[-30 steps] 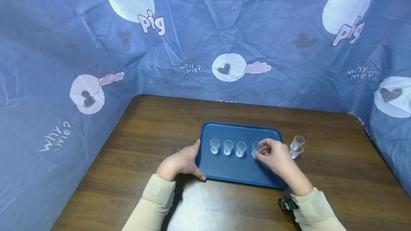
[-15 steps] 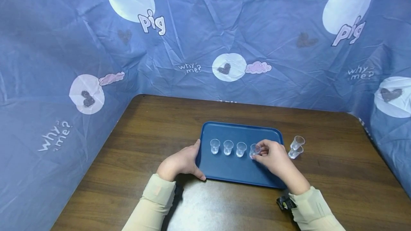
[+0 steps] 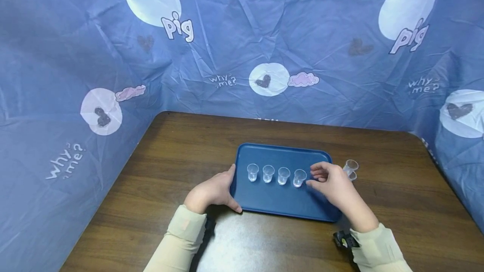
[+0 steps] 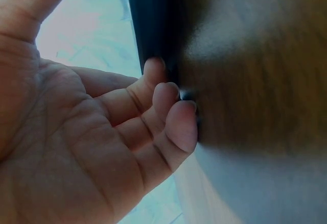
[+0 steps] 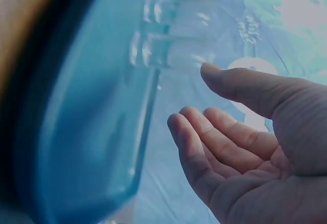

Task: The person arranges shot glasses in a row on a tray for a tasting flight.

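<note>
A blue rectangular tray [image 3: 272, 205] lies on the wooden table with several small clear cups standing upright in a row. My left hand [image 3: 213, 191] spans the tray's left end, thumb at the near corner. In the left wrist view, the loosely bent fingers of that hand [image 4: 122, 122] reach the dark tray edge [image 4: 148, 25]. Just right of the row's rightmost cup [image 3: 299, 178] is my right hand [image 3: 336, 186], thumb and fingers apart. The right wrist view shows a gap between this hand [image 5: 240, 142] and the nearest cup [image 5: 158, 50].
Two more clear cups stand on the table right of the tray; the rear cup [image 3: 351, 165] shows while my right hand partly covers the front one. A blue printed sheet [image 3: 234, 45] hangs behind and beside the brown table [image 3: 397, 188].
My right hand has moved the fourth cup slightly left toward the row, let it go, and drawn back to the right. The left hand has stayed at the tray.
</note>
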Demonstrator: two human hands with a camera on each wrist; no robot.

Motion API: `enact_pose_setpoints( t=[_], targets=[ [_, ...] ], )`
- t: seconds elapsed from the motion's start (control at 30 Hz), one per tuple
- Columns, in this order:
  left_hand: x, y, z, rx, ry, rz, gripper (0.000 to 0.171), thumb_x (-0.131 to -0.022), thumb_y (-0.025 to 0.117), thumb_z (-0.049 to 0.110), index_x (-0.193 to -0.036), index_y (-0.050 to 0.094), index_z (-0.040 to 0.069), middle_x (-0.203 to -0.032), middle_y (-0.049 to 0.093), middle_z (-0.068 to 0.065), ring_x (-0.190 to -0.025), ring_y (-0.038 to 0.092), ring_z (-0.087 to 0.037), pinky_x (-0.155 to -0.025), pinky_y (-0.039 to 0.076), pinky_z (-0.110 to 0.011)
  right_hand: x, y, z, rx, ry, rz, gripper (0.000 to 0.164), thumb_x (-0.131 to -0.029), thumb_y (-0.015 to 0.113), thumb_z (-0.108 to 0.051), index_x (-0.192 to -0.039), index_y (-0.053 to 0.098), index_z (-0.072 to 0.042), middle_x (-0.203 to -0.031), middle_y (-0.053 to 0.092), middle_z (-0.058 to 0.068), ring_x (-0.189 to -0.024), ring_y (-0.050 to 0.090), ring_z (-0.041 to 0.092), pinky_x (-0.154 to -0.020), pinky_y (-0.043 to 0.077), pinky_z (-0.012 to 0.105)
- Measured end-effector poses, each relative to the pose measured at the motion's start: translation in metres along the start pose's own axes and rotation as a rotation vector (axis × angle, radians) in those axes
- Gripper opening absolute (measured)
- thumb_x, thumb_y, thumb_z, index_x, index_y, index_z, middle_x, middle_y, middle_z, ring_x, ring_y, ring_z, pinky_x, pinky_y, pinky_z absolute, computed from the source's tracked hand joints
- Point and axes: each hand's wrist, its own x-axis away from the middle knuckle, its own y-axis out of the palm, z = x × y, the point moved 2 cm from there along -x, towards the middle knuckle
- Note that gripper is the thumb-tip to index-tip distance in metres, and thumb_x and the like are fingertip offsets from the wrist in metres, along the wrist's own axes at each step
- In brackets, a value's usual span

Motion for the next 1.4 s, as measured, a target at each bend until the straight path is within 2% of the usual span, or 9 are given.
enact_pose_setpoints(
  t=[0.13,0.33,0.4,0.5,0.63,0.93,1.2,1.3,1.4],
  targets=[
    [0.001,0.0,0.0,0.001,-0.004,-0.001,0.137,-0.062,0.1,0.034,-0.157,0.013,-0.011,-0.155,0.036,-0.028,-0.141,0.038,-0.034,-0.114,0.032,-0.043,0.003,-0.015,-0.003,0.027,-0.011,0.05,0.038,-0.088,0.08,-0.007,-0.119,0.066,0.008,-0.11,0.07,0.022,-0.098,0.069,0.033,-0.083,0.057,0.046],
    [0.003,-0.001,0.002,0.008,-0.003,-0.003,0.136,-0.062,0.1,0.033,-0.157,0.014,-0.011,-0.154,0.037,-0.029,-0.14,0.039,-0.034,-0.114,0.033,-0.043,0.009,-0.036,-0.004,0.06,-0.028,0.16,0.038,-0.087,0.082,-0.011,-0.119,0.068,0.005,-0.108,0.071,0.02,-0.097,0.07,0.034,-0.081,0.058,0.045],
    [0.003,-0.002,0.002,0.009,-0.001,-0.005,0.136,-0.062,0.1,0.033,-0.157,0.013,-0.011,-0.154,0.037,-0.029,-0.141,0.039,-0.034,-0.114,0.032,-0.043,0.012,-0.042,-0.002,0.066,-0.026,0.197,0.04,-0.087,0.083,-0.014,-0.119,0.068,0.004,-0.107,0.072,0.018,-0.095,0.07,0.032,-0.08,0.058,0.04],
    [0.003,-0.002,0.002,0.008,-0.001,-0.007,0.136,-0.062,0.1,0.033,-0.157,0.013,-0.011,-0.155,0.036,-0.028,-0.141,0.038,-0.035,-0.114,0.032,-0.043,0.016,-0.049,0.003,0.07,-0.028,0.244,0.042,-0.085,0.085,-0.017,-0.119,0.07,0.003,-0.105,0.072,0.017,-0.093,0.07,0.031,-0.075,0.057,0.027],
    [0.003,-0.002,0.003,0.004,-0.01,-0.01,0.137,-0.063,0.1,0.034,-0.158,0.013,-0.01,-0.156,0.035,-0.027,-0.142,0.037,-0.034,-0.114,0.032,-0.043,0.022,-0.056,0.012,0.077,-0.016,0.291,0.045,-0.084,0.087,-0.021,-0.118,0.071,0.003,-0.105,0.073,0.019,-0.09,0.071,0.032,-0.068,0.05,0.011],
    [0.002,-0.002,0.001,0.002,-0.019,-0.009,0.137,-0.063,0.1,0.035,-0.158,0.012,-0.01,-0.157,0.034,-0.027,-0.142,0.037,-0.035,-0.114,0.032,-0.044,0.029,-0.065,0.029,0.102,0.03,0.368,0.044,-0.083,0.087,-0.023,-0.114,0.072,0.005,-0.101,0.074,0.019,-0.085,0.073,0.03,-0.063,0.047,0.007],
    [0.003,-0.001,0.001,-0.002,-0.013,-0.006,0.137,-0.063,0.1,0.035,-0.158,0.013,-0.01,-0.156,0.034,-0.028,-0.142,0.036,-0.035,-0.115,0.031,-0.043,0.033,-0.066,0.038,0.142,0.08,0.341,0.046,-0.079,0.09,-0.017,-0.111,0.07,0.009,-0.098,0.073,0.021,-0.084,0.072,0.031,-0.062,0.045,0.01],
    [0.002,-0.001,0.0,0.001,-0.013,-0.007,0.137,-0.063,0.1,0.036,-0.158,0.013,-0.01,-0.157,0.033,-0.027,-0.143,0.036,-0.035,-0.115,0.031,-0.043,0.035,-0.066,0.041,0.174,0.099,0.328,0.046,-0.078,0.091,-0.02,-0.108,0.071,0.009,-0.096,0.074,0.019,-0.083,0.072,0.03,-0.065,0.049,0.019],
    [0.002,-0.001,0.0,0.002,-0.011,-0.007,0.137,-0.063,0.1,0.035,-0.158,0.012,-0.01,-0.157,0.033,-0.027,-0.143,0.035,-0.035,-0.115,0.031,-0.043,0.036,-0.065,0.046,0.195,0.126,0.314,0.046,-0.078,0.09,-0.024,-0.105,0.072,0.008,-0.095,0.074,0.019,-0.082,0.071,0.031,-0.071,0.051,0.036]
  ],
)
